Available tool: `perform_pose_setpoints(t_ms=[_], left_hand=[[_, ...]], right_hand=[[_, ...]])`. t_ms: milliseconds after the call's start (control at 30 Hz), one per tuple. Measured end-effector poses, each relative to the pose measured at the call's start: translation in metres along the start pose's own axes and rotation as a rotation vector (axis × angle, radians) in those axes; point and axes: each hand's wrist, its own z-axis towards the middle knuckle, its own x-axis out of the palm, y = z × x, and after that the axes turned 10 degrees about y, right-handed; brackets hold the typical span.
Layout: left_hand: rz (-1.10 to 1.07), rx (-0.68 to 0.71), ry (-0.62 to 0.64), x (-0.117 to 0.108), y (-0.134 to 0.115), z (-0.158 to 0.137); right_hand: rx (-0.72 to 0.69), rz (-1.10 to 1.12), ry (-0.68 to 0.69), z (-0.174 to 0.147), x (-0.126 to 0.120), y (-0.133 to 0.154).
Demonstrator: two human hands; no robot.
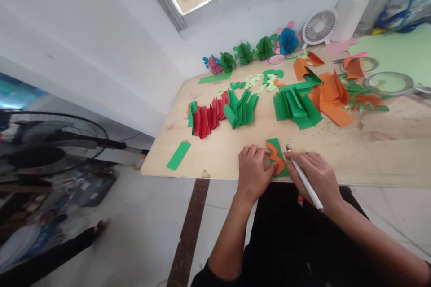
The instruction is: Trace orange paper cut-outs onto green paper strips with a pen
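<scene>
An orange paper cutout (278,161) with a wavy edge, shaped like a 3, lies flat on a green paper strip (273,143) at the table's near edge. My left hand (254,168) is closed, its fingers curled and thumb and fingertips holding the cutout down from the left. Just right of the strip, my right hand (316,175) grips a white pen (306,184). The pen's tip points at the tabletop beside the strip's right edge.
Folded red papers (209,116), green papers (240,110), more green papers (296,105) and orange papers (332,92) spread across the wooden table (215,157). Behind them are paper honeycomb shapes (245,54), a small white fan (319,28) and tape rolls (389,82). A lone green strip (178,155) lies left.
</scene>
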Motion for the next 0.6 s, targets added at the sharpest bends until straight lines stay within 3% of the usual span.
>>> perform_pose_setpoints(t_ms=[333,600], left_hand=[[0.043,-0.128,-0.001,0.006,-0.010,0.002],[0.062,-0.144,-0.022,0.012,-0.015,0.000]], right_hand=[[-0.008,-0.056,0.005,-0.002,0.002,-0.001],[0.005,-0.061,0.011,-0.004,0.003,-0.003]])
